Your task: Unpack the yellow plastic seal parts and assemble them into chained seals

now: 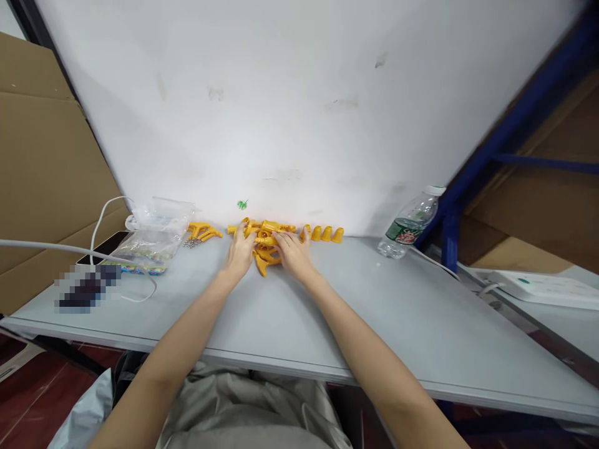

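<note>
A yellow plastic assembly lies at the far edge of the grey table, against the white wall. My left hand rests on its left side, fingers curled round the yellow parts. My right hand grips its right side, thumb and fingers on the piece. Three small yellow cones stand in a row just right of my right hand. Another loose yellow part with small metal screws lies to the left of my left hand.
A clear plastic bag of small parts sits at the left, with a white cable and a dark device beside it. A water bottle lies at the right. A white power strip sits far right. Cardboard stands at left.
</note>
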Demonstrator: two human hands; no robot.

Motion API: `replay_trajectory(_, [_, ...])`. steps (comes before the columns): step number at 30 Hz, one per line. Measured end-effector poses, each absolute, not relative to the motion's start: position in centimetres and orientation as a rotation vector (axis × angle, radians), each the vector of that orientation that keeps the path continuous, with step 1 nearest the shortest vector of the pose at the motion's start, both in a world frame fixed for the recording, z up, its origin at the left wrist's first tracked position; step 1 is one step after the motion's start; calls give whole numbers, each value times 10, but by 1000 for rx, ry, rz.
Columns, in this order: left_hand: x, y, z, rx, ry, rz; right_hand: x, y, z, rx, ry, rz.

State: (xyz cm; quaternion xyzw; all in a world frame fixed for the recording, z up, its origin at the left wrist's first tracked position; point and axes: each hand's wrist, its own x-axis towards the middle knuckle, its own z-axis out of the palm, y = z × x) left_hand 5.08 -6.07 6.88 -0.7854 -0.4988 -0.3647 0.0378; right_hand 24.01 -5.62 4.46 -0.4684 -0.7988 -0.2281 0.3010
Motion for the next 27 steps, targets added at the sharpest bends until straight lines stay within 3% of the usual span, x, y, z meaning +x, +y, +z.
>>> replay_trajectory(7, [45,-66,73,-2483,-1688,-871,243,-56,46,-1235,-2181,-470])
replay_trajectory(27, [45,-64,68,-2538,-1712,-977,240,-62,51,-1256,-2175,-506])
